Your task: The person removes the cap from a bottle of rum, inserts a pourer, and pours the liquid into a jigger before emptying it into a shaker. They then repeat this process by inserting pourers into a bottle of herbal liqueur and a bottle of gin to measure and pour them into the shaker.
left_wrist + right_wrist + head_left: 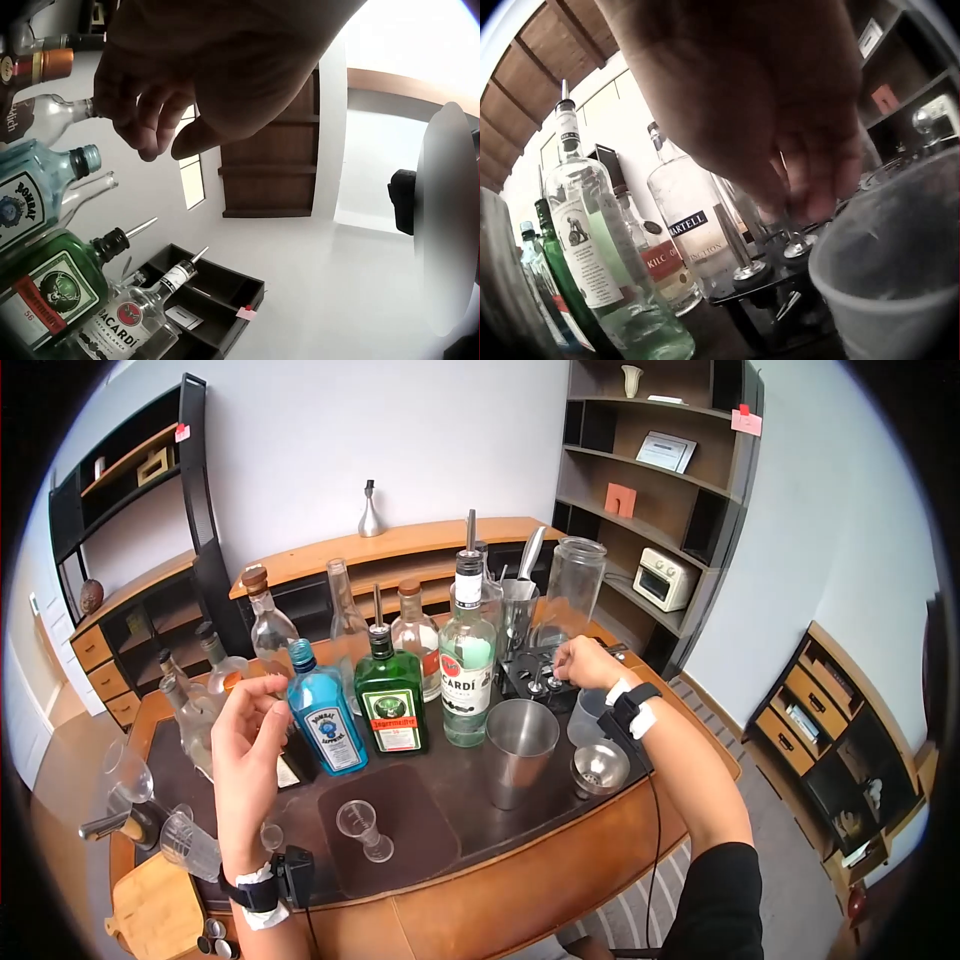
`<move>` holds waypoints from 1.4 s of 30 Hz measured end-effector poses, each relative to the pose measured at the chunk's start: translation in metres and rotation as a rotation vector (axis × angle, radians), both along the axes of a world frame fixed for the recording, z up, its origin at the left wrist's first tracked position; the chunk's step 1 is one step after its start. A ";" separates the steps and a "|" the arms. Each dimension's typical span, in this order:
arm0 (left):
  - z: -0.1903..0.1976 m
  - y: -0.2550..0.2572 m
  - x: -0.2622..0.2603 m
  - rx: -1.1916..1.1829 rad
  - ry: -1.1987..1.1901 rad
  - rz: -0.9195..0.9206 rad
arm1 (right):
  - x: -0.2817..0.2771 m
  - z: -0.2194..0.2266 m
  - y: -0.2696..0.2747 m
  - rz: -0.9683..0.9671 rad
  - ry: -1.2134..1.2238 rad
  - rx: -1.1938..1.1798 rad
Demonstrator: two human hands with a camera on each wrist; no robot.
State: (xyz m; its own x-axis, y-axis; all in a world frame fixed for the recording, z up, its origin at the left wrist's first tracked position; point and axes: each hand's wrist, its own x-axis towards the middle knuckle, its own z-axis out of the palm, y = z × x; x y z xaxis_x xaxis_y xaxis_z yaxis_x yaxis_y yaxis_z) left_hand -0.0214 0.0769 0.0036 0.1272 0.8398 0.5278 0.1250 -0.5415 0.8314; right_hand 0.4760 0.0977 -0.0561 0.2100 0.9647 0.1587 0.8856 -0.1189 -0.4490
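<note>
My right hand point(590, 663) reaches into a black rack point(520, 676) of metal pour spouts. Its fingertips pinch the upper end of one pour spout point(799, 246), the tip hidden behind them; another pour spout point(739, 244) stands beside it. My left hand point(250, 745) is raised beside the blue Bombay Sapphire bottle point(327, 722), fingers loosely bent, nothing between them. That bottle's mouth is uncovered. Right of it stand a green Jägermeister bottle point(390, 705) and a clear Bacardi bottle point(466, 670), both with metal pour spouts in their necks.
A metal shaker tin point(520, 745), a strainer point(600, 768) and a frosted plastic cup point(885, 300) stand near my right forearm. A glass jigger point(365, 830) sits on the dark mat point(430, 840). Several bottles crowd behind; a wooden board point(155, 905) lies front left.
</note>
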 end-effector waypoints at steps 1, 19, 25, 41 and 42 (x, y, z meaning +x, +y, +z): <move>-0.002 0.003 0.001 -0.006 0.020 0.002 | 0.002 -0.002 0.005 0.011 0.018 -0.043; -0.027 0.022 0.009 -0.022 0.191 0.116 | -0.044 0.122 -0.056 -0.062 0.134 0.878; -0.038 0.027 0.007 0.103 0.339 0.060 | -0.200 0.167 -0.064 0.452 0.374 0.789; -0.027 0.019 -0.011 -0.087 0.722 -0.002 | -0.343 0.128 0.083 0.489 0.094 0.478; -0.031 0.021 -0.010 -0.070 0.717 0.001 | -0.343 0.124 0.087 0.500 0.080 0.449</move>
State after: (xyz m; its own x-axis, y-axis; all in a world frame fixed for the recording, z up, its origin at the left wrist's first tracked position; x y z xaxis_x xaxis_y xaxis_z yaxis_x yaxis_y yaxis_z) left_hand -0.0313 0.0975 -0.0271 0.4214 0.8688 0.2600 0.6539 -0.4897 0.5767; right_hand 0.1332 0.1843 0.0679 -0.2164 0.7930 0.5694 0.7475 0.5098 -0.4259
